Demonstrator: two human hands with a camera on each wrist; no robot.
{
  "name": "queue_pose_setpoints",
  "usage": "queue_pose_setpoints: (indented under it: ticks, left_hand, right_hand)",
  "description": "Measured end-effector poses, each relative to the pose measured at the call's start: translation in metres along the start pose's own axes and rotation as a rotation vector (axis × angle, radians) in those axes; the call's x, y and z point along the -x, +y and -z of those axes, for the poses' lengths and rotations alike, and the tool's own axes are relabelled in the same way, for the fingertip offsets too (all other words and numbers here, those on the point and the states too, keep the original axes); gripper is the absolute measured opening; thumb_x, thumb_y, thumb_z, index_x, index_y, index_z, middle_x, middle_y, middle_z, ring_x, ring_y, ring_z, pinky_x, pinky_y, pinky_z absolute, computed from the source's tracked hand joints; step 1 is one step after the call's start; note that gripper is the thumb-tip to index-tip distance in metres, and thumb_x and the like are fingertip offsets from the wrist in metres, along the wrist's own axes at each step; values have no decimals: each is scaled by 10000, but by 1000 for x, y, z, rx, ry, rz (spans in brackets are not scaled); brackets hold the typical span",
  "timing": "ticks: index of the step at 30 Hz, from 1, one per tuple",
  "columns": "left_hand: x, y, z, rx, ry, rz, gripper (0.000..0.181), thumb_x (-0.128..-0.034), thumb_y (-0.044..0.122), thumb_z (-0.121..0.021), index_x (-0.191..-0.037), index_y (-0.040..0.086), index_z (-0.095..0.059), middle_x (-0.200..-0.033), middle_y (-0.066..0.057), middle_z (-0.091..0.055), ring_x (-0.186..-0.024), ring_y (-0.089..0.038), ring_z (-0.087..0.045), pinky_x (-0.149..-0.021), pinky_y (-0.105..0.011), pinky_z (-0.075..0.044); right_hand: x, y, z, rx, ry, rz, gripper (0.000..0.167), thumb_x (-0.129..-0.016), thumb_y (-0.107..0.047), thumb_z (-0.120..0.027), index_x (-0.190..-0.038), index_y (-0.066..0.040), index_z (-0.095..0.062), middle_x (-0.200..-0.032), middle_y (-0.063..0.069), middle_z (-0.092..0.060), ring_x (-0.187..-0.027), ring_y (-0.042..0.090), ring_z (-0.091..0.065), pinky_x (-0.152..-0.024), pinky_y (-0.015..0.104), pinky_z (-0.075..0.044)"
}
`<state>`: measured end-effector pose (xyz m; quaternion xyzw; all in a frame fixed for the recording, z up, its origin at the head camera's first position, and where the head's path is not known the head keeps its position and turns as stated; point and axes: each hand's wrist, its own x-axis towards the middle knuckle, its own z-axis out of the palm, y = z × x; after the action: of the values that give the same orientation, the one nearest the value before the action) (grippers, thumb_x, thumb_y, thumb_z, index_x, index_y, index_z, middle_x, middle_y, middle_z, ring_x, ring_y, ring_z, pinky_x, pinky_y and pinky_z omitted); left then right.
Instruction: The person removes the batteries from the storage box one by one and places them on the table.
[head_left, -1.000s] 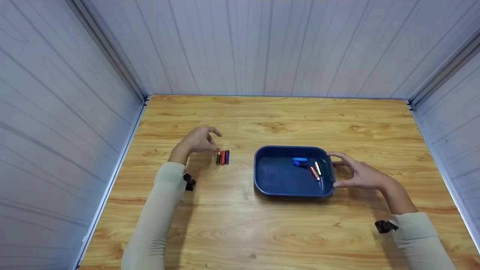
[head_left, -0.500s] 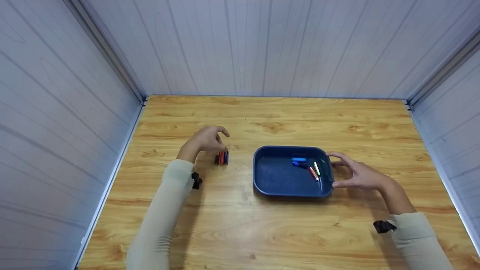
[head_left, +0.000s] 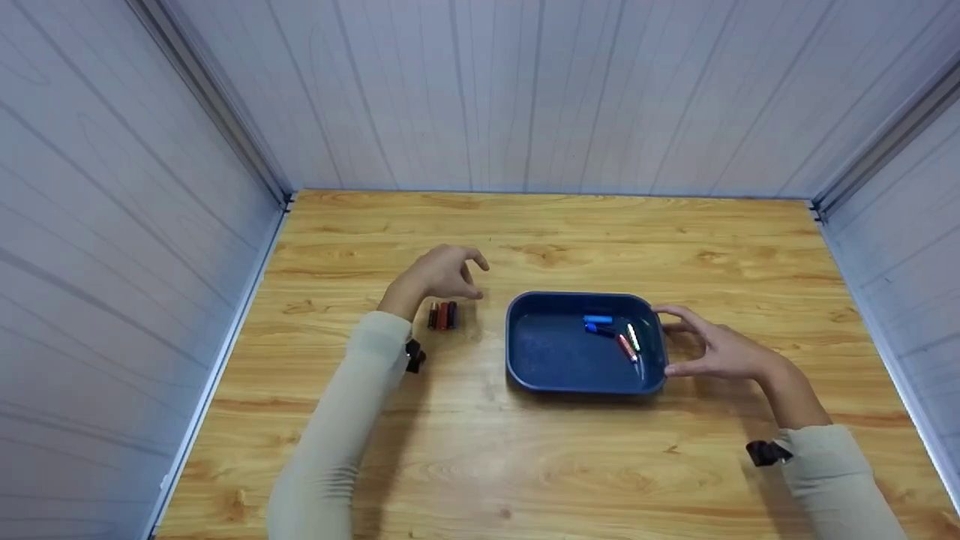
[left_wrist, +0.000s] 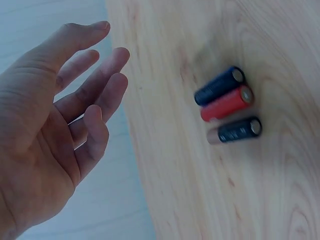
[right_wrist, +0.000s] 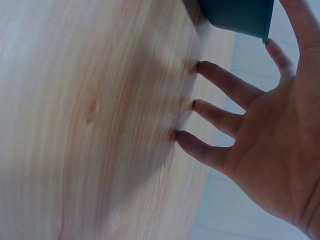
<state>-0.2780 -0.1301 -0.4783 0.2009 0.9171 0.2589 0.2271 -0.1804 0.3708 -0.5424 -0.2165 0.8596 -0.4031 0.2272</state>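
My left hand [head_left: 448,273] hovers above the table, fingers loosely bent and nothing in them. Below it lie three batteries side by side: a black one with a copper end [left_wrist: 235,131], a red one [left_wrist: 228,104] and a dark blue one [left_wrist: 220,86]. A dark blue tray [head_left: 555,391] sits to their right. Inside it, toward the right end, are a light blue battery [head_left: 598,319], a dark blue battery [head_left: 601,330], a red battery [head_left: 626,348] and a green-and-white battery [head_left: 634,337]. My right hand [head_left: 720,352] spreads its thumb and fingers against the tray's right side; in the right wrist view several fingertips touch the table.
The wood-grain table [head_left: 495,465] is bounded by a pale panelled wall [head_left: 495,97] at the back and further panels at left and right. Each wrist carries a black strap piece.
My left hand has moved right, past the three batteries, and holds none of them. The right hand and the tray have stayed in place.
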Motion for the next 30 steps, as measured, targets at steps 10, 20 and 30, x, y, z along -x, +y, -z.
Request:
queue_pose_setpoints:
  ticks: [10,20,30]
  left_hand:
    - [-9,23,-2,-1,5,-40,534,-999,236,-860,-1498,142,-693,-1153,-140,-864,-1078,-315,-816,-1072,-513,-619]
    - [-23,47,-9,11,-67,-104,528,-1020,194,-827,-1526,167,-681,-1153,-105,-879,-1106,-270,-829,-1051,-476,-624]
    - [-42,81,-21,-1,-198,-187,527,-1027,166,-839,-1533,151,-691,-1256,-139,-858,-1185,-281,-819,-1065,-465,-637]
  right_hand:
    - [0,2,2,-11,-5,15,964,-982,-228,-898,-1758,-251,-326,-1782,253,-427,-1606,608,-432,-1187,925,-309]
    - [0,1,4,-5,0,31,988,-971,-198,-906,-1766,-215,-318,-1782,266,-419,-1589,610,-451,-1188,917,-316]
    - [1,-1,5,1,-10,44,994,-969,-188,-909,-1770,-201,-321,-1730,282,-494,-1578,536,-479,-1161,742,-477]
